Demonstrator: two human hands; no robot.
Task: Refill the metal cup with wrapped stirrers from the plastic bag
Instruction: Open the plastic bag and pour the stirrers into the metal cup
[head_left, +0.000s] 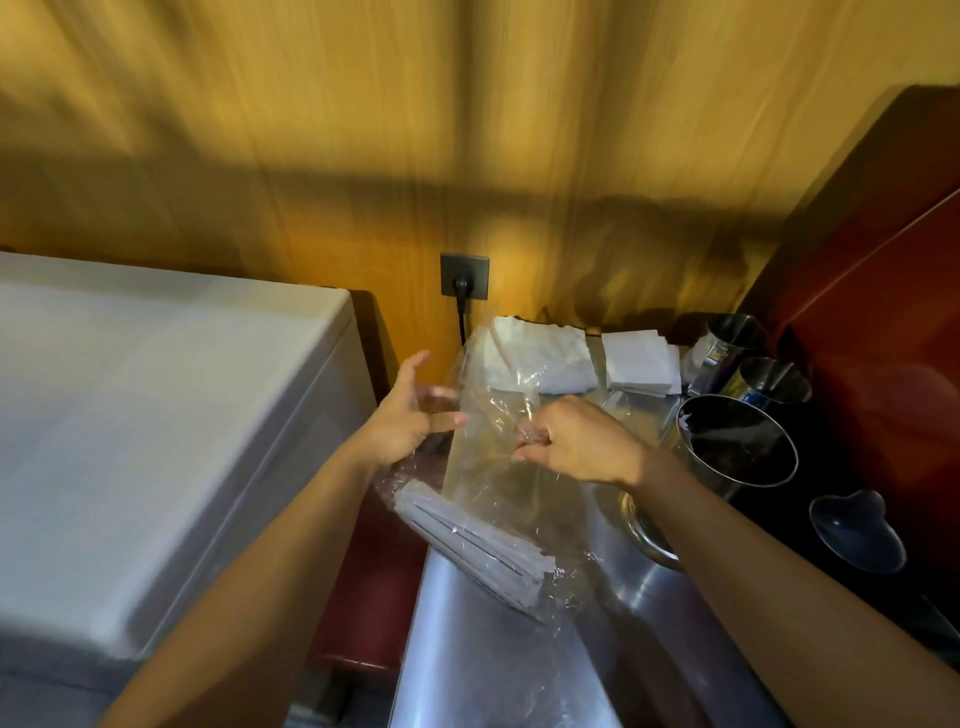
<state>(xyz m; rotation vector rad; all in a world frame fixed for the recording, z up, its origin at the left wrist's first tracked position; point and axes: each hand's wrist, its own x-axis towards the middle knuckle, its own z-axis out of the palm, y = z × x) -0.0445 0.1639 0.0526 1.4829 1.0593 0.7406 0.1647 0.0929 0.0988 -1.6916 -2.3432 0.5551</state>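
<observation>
A clear plastic bag (498, 467) stands over the steel counter (498, 665), its mouth up. A bundle of paper-wrapped stirrers (467, 545) lies in its lower end, near the counter's left edge. My right hand (576, 441) pinches the bag's upper right film with closed fingers. My left hand (410, 415) is at the bag's left side, fingers spread, touching the film. A large metal cup (737, 441) stands just right of my right hand, dark inside.
Two smaller metal cups (769, 384) stand behind the large one. White napkin stacks (641, 364) and folded tissue (545, 358) lie at the back by the wall socket (464, 275). A white appliance (156, 415) sits left; a dark glass (857, 530) at right.
</observation>
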